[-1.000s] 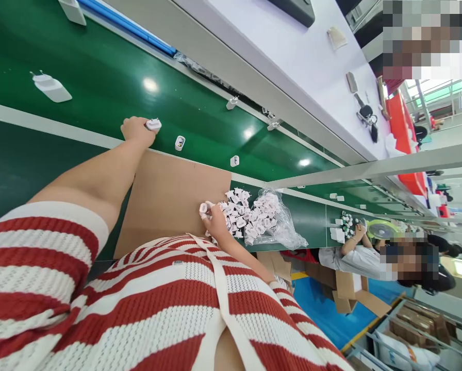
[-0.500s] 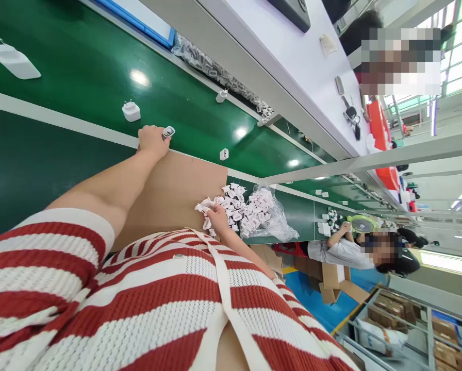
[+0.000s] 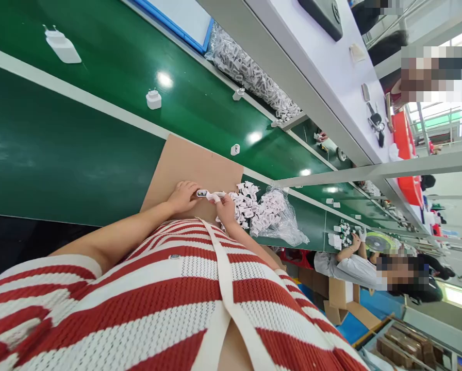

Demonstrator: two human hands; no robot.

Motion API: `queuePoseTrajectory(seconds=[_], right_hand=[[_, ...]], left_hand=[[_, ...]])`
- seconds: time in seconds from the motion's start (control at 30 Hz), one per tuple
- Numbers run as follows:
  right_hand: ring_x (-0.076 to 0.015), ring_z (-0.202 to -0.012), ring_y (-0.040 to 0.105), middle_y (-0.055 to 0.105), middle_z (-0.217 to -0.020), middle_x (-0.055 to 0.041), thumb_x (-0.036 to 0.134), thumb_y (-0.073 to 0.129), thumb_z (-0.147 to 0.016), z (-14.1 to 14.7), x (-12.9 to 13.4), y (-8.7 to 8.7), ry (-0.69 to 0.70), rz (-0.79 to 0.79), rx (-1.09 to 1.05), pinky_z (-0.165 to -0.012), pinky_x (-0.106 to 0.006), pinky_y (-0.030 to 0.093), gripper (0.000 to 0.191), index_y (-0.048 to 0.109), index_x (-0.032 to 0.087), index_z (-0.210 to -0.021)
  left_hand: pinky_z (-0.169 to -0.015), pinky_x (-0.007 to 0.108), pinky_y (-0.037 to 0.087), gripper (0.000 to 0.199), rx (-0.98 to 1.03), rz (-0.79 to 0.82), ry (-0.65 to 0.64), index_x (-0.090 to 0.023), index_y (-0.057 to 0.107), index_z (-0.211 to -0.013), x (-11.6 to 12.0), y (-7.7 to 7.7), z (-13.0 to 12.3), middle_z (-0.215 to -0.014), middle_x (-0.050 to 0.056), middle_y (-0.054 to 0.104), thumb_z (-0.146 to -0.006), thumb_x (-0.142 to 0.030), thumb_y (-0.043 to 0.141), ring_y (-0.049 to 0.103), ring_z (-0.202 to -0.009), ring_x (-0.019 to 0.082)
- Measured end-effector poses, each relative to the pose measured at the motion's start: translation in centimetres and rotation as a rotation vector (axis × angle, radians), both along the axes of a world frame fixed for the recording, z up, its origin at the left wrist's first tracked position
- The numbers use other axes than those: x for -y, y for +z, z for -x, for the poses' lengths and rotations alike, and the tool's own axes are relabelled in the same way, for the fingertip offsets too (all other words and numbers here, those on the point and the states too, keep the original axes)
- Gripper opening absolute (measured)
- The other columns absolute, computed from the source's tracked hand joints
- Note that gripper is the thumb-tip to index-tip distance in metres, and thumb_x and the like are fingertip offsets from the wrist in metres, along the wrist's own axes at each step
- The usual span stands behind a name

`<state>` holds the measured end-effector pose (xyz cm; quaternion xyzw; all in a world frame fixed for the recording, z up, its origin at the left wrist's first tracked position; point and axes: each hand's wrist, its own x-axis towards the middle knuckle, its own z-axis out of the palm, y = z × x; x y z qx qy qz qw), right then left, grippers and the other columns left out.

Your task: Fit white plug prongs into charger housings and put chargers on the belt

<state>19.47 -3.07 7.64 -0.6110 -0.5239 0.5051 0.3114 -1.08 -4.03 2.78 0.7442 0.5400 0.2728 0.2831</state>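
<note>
Over a brown cardboard sheet (image 3: pixel 200 164), my left hand (image 3: pixel 183 197) is closed around a white charger housing (image 3: pixel 202 194), its oval open end facing right. My right hand (image 3: pixel 226 210) pinches a small white plastic piece (image 3: pixel 214 197) right at that open end. I cannot tell whether the piece is inside the housing or only touching it. Beside my right hand lies a loose pile of similar white pieces (image 3: pixel 247 203), which runs on into a clear plastic bag (image 3: pixel 289 219).
Several white chargers, such as one with two pins (image 3: pixel 153 99), lie on the green conveyor belt (image 3: pixel 115 77) beyond the cardboard. A tray of grey-white parts (image 3: pixel 250 64) and a blue-edged bin (image 3: pixel 177 20) line its far side. A co-worker (image 3: pixel 347 265) sits at the right.
My left hand has come back from the belt's edge to the cardboard with the charger housing. My right hand has lifted a white piece from the pile to it. The view has shifted.
</note>
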Motion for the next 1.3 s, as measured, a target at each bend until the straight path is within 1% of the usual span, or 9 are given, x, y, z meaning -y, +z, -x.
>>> queuePoseTrajectory(seconds=[0.1, 0.27, 0.4, 0.53, 0.67, 0.83, 1.07, 1.17, 1.3], right_hand=[[-0.0199, -0.097, 0.072, 0.077, -0.105, -0.0062, 0.033, 0.062, -0.091, 0.2, -1.0, 0.1, 0.153, -0.12, 0.165, -0.093, -0.037, 0.057, 0.02, 0.069, 0.022, -0.105], [-0.0212, -0.105, 0.065, 0.072, -0.108, -0.0077, 0.01, 0.055, -0.09, 0.9, -2.1, 1.1, 0.546, -0.306, 0.608, -0.095, -0.033, 0.051, 0.025, 0.072, 0.021, -0.105], [-0.0223, -0.103, 0.06, 0.07, -0.109, -0.0087, 0.008, 0.052, -0.093, 1.5, -2.7, 1.7, 0.729, -0.357, 0.86, -0.089, -0.031, 0.048, 0.027, 0.073, 0.02, -0.104], [-0.0242, -0.105, 0.057, 0.069, -0.106, -0.0096, 0.01, 0.052, -0.095, 1.8, -3.4, 2.1, 0.863, -0.416, 1.0, -0.086, -0.032, 0.046, 0.025, 0.074, 0.021, -0.101], [-0.0238, -0.102, 0.057, 0.07, -0.106, -0.0097, 0.011, 0.051, -0.098, 1.9, -3.6, 2.3, 0.91, -0.425, 1.026, -0.085, -0.032, 0.045, 0.025, 0.074, 0.021, -0.101], [-0.0237, -0.103, 0.058, 0.07, -0.109, -0.0109, 0.014, 0.05, -0.1, 2.0, -3.0, 2.2, 0.899, -0.429, 1.055, -0.084, -0.032, 0.045, 0.024, 0.073, 0.019, -0.101], [-0.0245, -0.101, 0.058, 0.07, -0.106, -0.0109, 0.013, 0.049, -0.099, 2.6, -2.4, 2.2, 0.869, -0.424, 1.061, -0.083, -0.033, 0.045, 0.023, 0.071, 0.021, -0.1], [-0.026, -0.1, 0.059, 0.069, -0.107, -0.0116, 0.012, 0.047, -0.1, 3.4, -2.4, 2.5, 0.86, -0.396, 1.061, -0.081, -0.035, 0.044, 0.024, 0.069, 0.021, -0.104], [-0.0271, -0.099, 0.06, 0.068, -0.111, -0.0123, 0.014, 0.046, -0.101, 4.2, -2.7, 3.0, 0.909, -0.369, 1.068, -0.077, -0.036, 0.043, 0.024, 0.066, 0.02, -0.112]], left_hand=[[-0.105, 0.05, 0.037, 0.044, -0.001, -0.023, 0.033, -0.024, 0.067, -0.129, 0.2, -0.6, -0.3, -0.131, 0.011, 0.066, -0.094, -0.05, 0.06, 0.056, -0.123, 0.033], [-0.104, 0.05, 0.039, 0.033, 0.037, -0.043, 0.056, -0.024, 0.073, -0.112, -0.2, -1.6, -0.3, -0.121, 0.011, 0.069, -0.096, -0.048, 0.058, 0.059, -0.116, 0.031], [-0.103, 0.05, 0.04, 0.03, 0.057, -0.064, 0.067, -0.023, 0.074, -0.11, -0.3, -1.9, -0.2, -0.119, 0.011, 0.07, -0.095, -0.045, 0.06, 0.061, -0.114, 0.031], [-0.101, 0.05, 0.042, 0.031, 0.068, -0.069, 0.07, -0.024, 0.075, -0.111, -0.3, -2.0, -0.2, -0.118, 0.011, 0.07, -0.093, -0.045, 0.061, 0.061, -0.114, 0.031], [-0.101, 0.05, 0.042, 0.03, 0.073, -0.081, 0.084, -0.024, 0.076, -0.111, -0.3, -2.0, -0.2, -0.116, 0.011, 0.071, -0.093, -0.044, 0.062, 0.062, -0.111, 0.031], [-0.1, 0.051, 0.043, 0.028, 0.073, -0.095, 0.08, -0.024, 0.076, -0.109, -0.2, -2.0, -0.1, -0.116, 0.01, 0.071, -0.092, -0.041, 0.062, 0.062, -0.111, 0.031], [-0.103, 0.052, 0.042, 0.03, 0.06, -0.048, 0.072, -0.024, 0.076, -0.11, -0.1, -1.6, -0.1, -0.118, 0.012, 0.07, -0.092, -0.042, 0.06, 0.062, -0.113, 0.031], [-0.104, 0.052, 0.042, 0.03, 0.057, -0.039, 0.07, -0.024, 0.076, -0.111, 0.0, -1.5, -0.1, -0.118, 0.012, 0.071, -0.092, -0.041, 0.059, 0.061, -0.115, 0.031], [-0.105, 0.053, 0.041, 0.029, 0.041, -0.025, 0.081, -0.025, 0.077, -0.108, 0.0, -1.5, -0.2, -0.119, 0.012, 0.071, -0.093, -0.04, 0.057, 0.061, -0.116, 0.032]])
